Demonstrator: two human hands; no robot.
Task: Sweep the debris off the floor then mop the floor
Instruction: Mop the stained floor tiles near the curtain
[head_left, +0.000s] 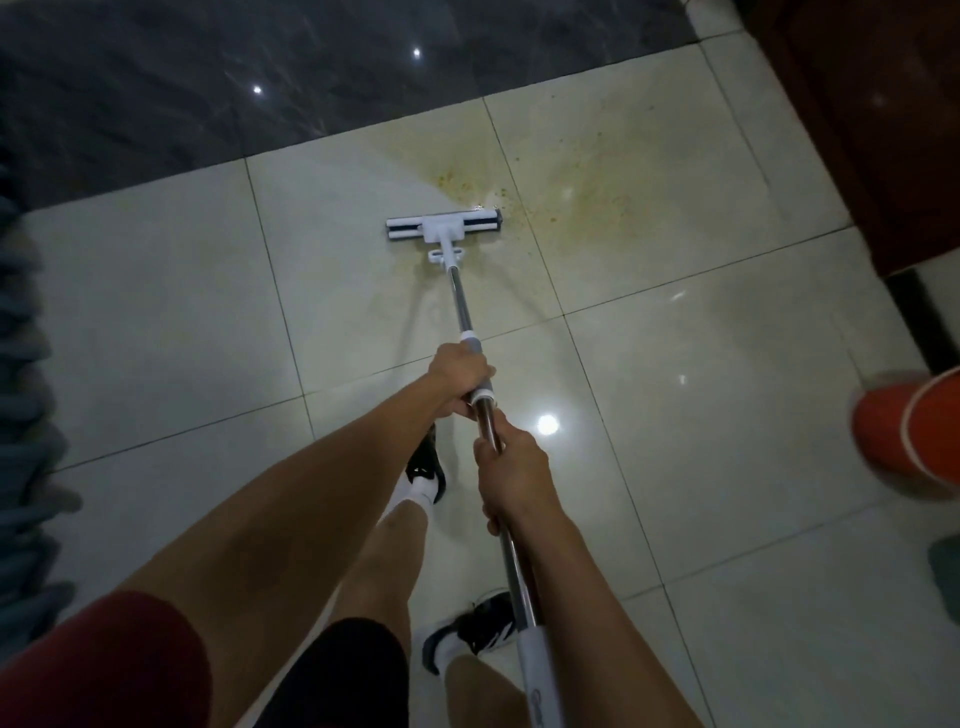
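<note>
Both hands, L & R, gripping mop pole, mop head by yellow stain, orange bucket at R.

Dim scene; ceiling-light glare on glossy floor; wide-angle bending and blur at edges.

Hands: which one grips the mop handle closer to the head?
The left hand, on the grey collar of the handle; the right hand grips lower, nearer the body.

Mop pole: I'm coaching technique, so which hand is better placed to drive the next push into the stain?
Left hand: it grips nearer the mop head; the right hand holds farther back.
</note>
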